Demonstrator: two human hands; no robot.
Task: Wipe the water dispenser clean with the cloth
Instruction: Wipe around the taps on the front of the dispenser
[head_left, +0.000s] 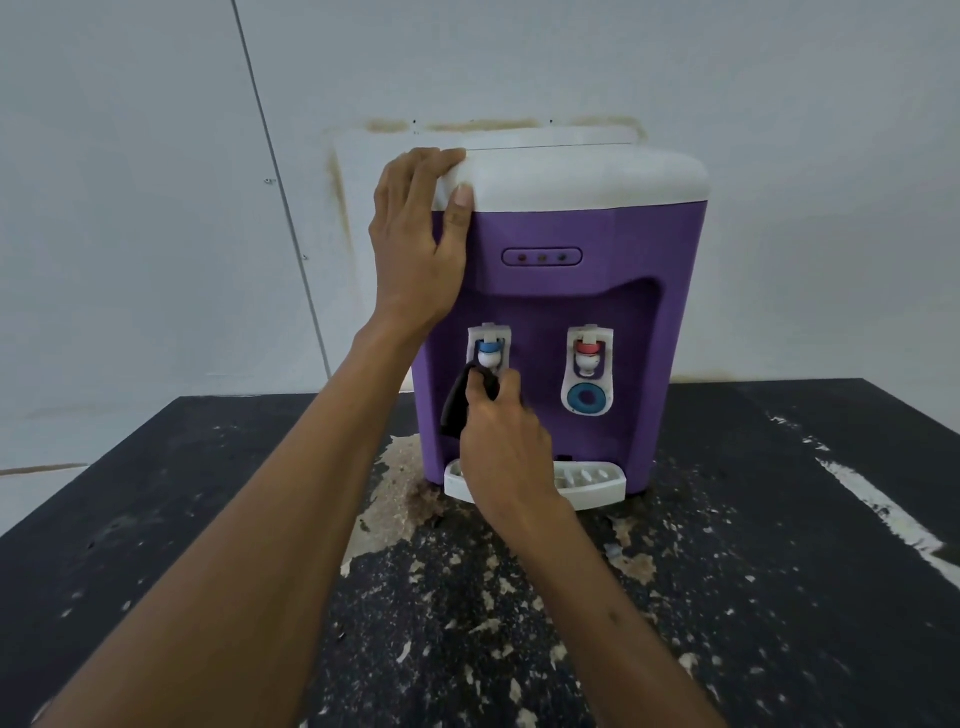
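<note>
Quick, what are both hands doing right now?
Left hand: closed, gripping the top corner of the water dispenser.
Right hand: closed, holding the black cloth against the blue tap.

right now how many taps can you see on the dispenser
2 on the water dispenser: the blue-capped tap on the left of the recess, just above the cloth gripped by the right hand, and the red-capped tap on the right, untouched. None looks hidden.
</note>
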